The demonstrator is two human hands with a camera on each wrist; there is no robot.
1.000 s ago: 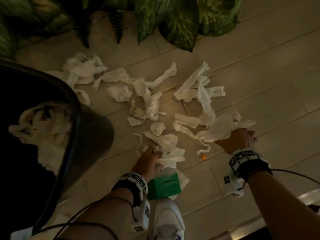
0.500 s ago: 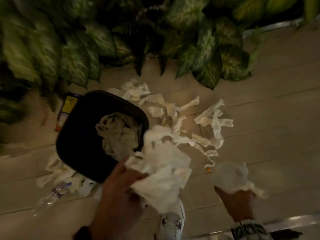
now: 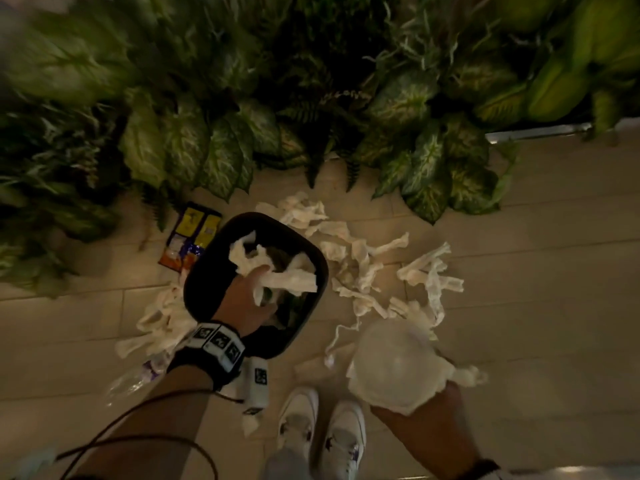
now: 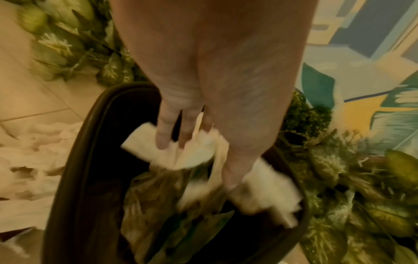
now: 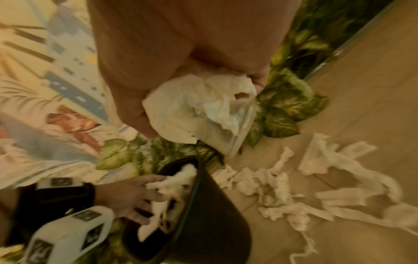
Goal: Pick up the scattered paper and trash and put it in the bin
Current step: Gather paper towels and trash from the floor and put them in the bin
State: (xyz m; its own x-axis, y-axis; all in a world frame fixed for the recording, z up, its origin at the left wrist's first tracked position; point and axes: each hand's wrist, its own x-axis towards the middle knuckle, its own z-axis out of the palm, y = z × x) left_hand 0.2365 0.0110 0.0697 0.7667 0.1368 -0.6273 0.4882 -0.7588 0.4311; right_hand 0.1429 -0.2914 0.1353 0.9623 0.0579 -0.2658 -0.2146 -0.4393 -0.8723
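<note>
Tiled floor (image 3: 554, 271) holds strips (image 3: 429, 278); left hand (image 3: 242, 299) spreads over bin (image 3: 204, 271), right hand (image 5: 140, 100) clutches wad (image 3: 391, 365).

A black, rounded-square bin (image 3: 313, 252) stands on the floor, part-filled with crumpled white paper (image 3: 242, 258). More torn white paper strips (image 3: 367, 268) lie scattered just right of it, others (image 3: 156, 320) at its left. A crumpled wad with a clear plastic container (image 3: 394, 365) sits in the right hand (image 3: 426, 407).

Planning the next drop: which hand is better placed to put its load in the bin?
Left. The left hand is over the bin with paper; the right hand holds its wad beside it.
</note>
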